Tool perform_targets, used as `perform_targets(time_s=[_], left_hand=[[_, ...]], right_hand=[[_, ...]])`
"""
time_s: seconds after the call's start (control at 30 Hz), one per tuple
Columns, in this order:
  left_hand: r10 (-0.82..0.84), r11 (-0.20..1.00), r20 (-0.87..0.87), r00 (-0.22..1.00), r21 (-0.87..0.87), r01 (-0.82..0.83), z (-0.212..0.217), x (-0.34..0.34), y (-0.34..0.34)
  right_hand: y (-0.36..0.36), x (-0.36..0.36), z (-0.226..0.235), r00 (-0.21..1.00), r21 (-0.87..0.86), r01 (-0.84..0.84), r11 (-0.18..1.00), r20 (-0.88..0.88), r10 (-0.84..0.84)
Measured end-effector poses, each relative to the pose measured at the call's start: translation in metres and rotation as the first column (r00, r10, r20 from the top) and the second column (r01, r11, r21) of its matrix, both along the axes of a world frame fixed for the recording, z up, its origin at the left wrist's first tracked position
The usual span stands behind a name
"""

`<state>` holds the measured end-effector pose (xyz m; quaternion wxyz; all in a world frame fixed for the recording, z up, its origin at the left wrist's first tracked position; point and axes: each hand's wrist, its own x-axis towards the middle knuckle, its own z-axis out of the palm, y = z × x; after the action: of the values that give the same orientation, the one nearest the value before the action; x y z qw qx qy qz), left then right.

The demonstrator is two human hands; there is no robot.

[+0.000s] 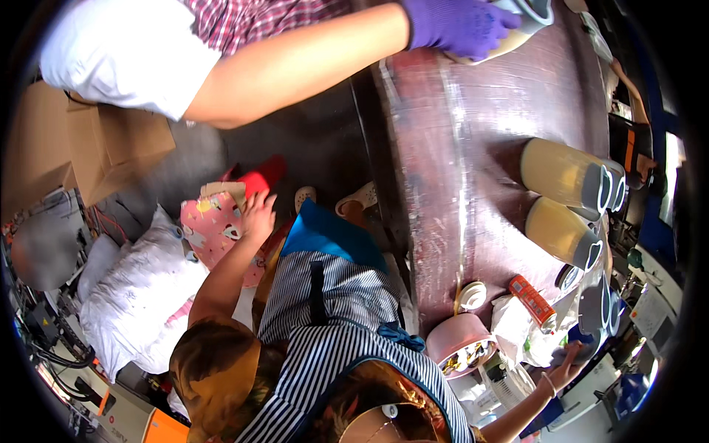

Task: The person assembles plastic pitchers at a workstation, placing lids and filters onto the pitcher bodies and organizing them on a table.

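My left hand (258,215) is open, its fingers spread, beside a pink patterned cloth (209,225) and a red thing (264,176). It holds nothing that I can see. Over at the right, my right hand (566,367) has its fingers closed on the edge of a dark grey piece (586,350). Just beyond it stand more dark grey pieces with light blue rims (593,308). Farther along the table lie yellowish, boot-like pieces (563,173) with grey ends and pale rims; another one (559,230) lies nearer me.
Across the brown table (443,192), a co-worker's purple-gloved hand (461,28) holds a similar piece (517,40). Near me are a pink tub (452,339), an orange-red can (532,303), a white roll (473,296) and a white bag (509,325). Leftward are white sacks (144,295) and a cardboard box (118,148).
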<state>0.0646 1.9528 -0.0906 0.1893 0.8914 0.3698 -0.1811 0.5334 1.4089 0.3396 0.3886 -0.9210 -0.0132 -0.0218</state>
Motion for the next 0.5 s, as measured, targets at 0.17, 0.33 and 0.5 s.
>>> perform_targets(time_s=[0.17, 0.33, 0.5], left_hand=[[0.016, 0.998, 0.396, 0.918, 0.056, -0.041, 0.008, 0.057, 0.048], [0.181, 0.96, 0.215, 0.96, 0.172, -0.22, -0.043, 0.005, 0.102], [0.091, 0.944, 0.038, 0.995, 0.316, -0.098, -0.075, -0.012, 0.104]], right_hand=[[0.269, -0.153, -0.138, 0.648, 0.35, -0.435, 0.83, -0.518, 0.558], [0.389, -0.266, -0.36, 0.327, 0.338, -0.325, 0.883, -0.836, 0.44], [0.412, -0.221, -0.538, 0.672, 0.236, -0.061, 0.97, -0.709, 0.215]])
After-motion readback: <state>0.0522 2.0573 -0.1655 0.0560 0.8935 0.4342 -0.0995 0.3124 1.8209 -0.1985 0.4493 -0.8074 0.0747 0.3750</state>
